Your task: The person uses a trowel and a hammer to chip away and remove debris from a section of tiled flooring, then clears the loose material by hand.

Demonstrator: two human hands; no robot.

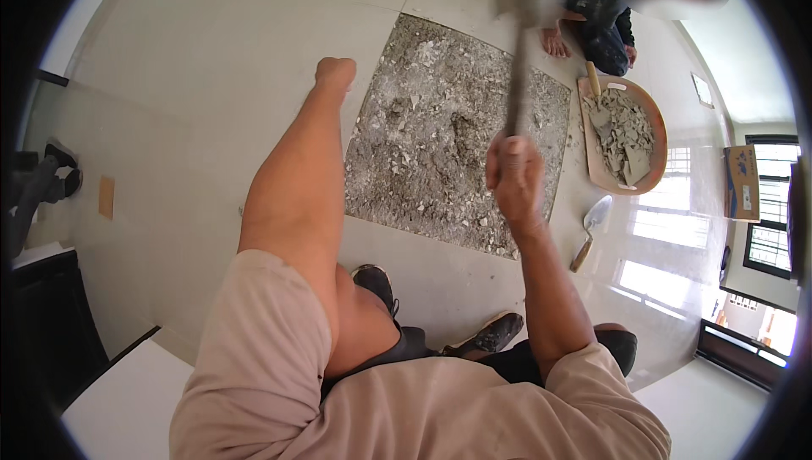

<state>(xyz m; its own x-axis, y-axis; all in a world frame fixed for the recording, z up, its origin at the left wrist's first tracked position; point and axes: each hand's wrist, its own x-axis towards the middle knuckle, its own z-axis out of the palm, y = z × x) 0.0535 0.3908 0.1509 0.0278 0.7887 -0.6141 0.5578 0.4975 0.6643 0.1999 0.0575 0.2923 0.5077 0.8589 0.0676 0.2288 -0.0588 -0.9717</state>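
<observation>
Gripping a hammer (518,92) blurred at its head, right fingers (495,167) curl; left fingers (335,68) look clenched.

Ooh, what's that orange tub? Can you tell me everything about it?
The tub is a dusty, pinkish-orange, rounded one that looks like plastic, with an oval handle hole near each end. It sits on the pale, shiny floor, to the right of the rough grey patch. Inside is a pile of broken grey rubble, some pieces flat. A trowel lies in it too, its light handle sticking out over the far rim.
</observation>
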